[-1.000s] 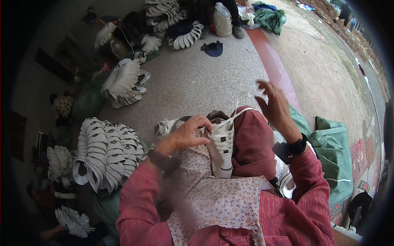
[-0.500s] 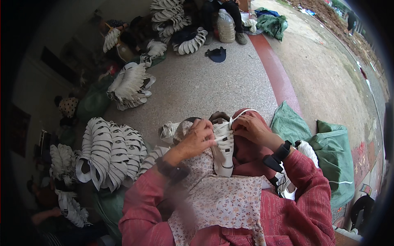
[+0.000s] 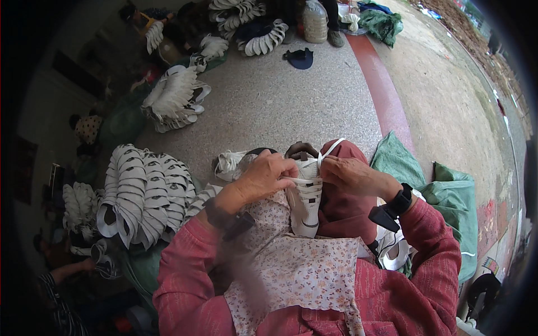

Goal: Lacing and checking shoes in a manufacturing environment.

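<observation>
A person seated on a speckled concrete floor works a white lace into a white shoe that rests upright on their lap, against a floral apron. The left hand grips the shoe's far end, fingers curled and pressed together over the upper, thumb and fingertips touching the lacing. The right hand sits just beside it, its fingers bunched and pinching the lace, which loops up and away over the knee. Both wrists carry dark bands, and both sleeves are red. To the left lies a large fanned bundle of white shoe uppers; another bundle sits farther off, with more at the far edge near a plastic jug. Green sacks lie to the right, and a loose white shoe rests near the right elbow.
</observation>
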`<state>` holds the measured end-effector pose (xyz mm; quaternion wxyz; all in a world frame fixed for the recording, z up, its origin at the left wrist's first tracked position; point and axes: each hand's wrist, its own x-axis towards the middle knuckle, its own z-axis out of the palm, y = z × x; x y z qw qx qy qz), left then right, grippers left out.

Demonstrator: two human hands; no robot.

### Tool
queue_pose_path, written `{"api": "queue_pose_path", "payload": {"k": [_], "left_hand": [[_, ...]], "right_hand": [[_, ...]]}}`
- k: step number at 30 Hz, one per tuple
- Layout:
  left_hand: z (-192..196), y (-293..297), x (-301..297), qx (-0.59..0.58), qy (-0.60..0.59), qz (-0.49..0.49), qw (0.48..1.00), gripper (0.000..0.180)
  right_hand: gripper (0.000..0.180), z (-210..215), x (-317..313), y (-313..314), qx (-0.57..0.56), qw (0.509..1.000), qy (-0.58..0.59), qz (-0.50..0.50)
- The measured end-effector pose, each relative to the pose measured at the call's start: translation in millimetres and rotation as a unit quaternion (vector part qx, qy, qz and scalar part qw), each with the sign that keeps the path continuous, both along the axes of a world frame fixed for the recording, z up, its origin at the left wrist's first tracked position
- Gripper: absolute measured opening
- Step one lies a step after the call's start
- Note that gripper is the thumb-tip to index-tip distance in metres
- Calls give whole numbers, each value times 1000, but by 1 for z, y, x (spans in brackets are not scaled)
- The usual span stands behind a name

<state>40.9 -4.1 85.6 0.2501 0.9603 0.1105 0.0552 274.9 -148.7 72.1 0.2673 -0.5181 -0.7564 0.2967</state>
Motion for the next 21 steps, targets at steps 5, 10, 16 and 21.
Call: {"api": "queue_pose_path", "payload": {"k": [5,10,16,21], "left_hand": [[0,11,0,-31,-8,1,999,19],[11,0,-10,-63,16,39,997,19],[19,-33,-1,-10,-46,25,999,21],[-2,5,45,-83,-22,79,993,26]], "right_hand": [[12,17,-6,1,-24,985,-171,-22],[14,1,-13,4,100,966,-229,-67],[24,-9,2,-4,-21,993,-79,-84],[20,-7,9,-9,-24,992,92,-80]]}}
